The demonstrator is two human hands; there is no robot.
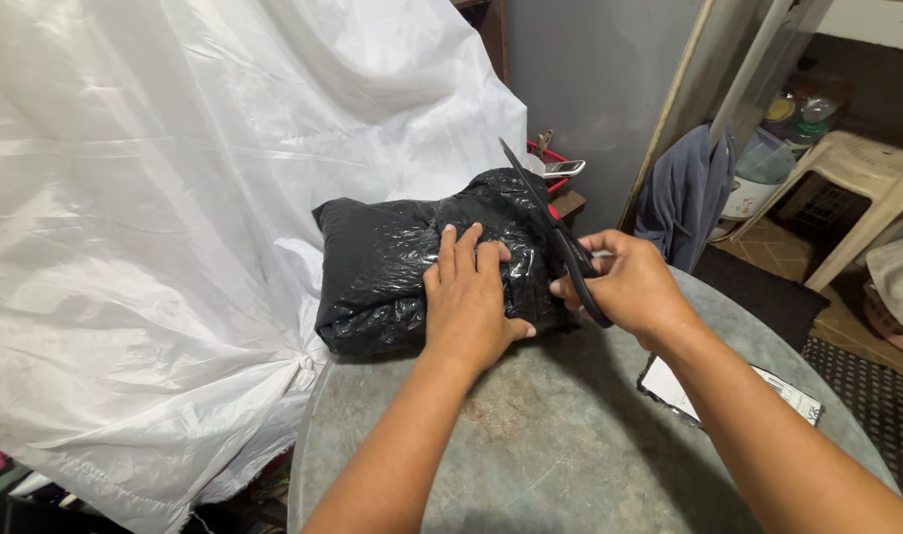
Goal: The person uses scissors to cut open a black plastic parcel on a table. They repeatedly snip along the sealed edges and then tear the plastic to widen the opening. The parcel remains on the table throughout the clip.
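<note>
Black plastic-wrapped parcel [412,267] lies at the far edge of the round grey worktop [560,445], against a white plastic sheet [175,198]. The left hand [468,302] presses flat on it, likely to steady it, while the right hand [625,282] grips black scissors [555,232], blades at the wrapping. A white label slip [728,391] lies near the right forearm.

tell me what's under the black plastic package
The black plastic package rests on the round grey table, pressed by the left hand. Its opaque wrap hides the contents.
</note>
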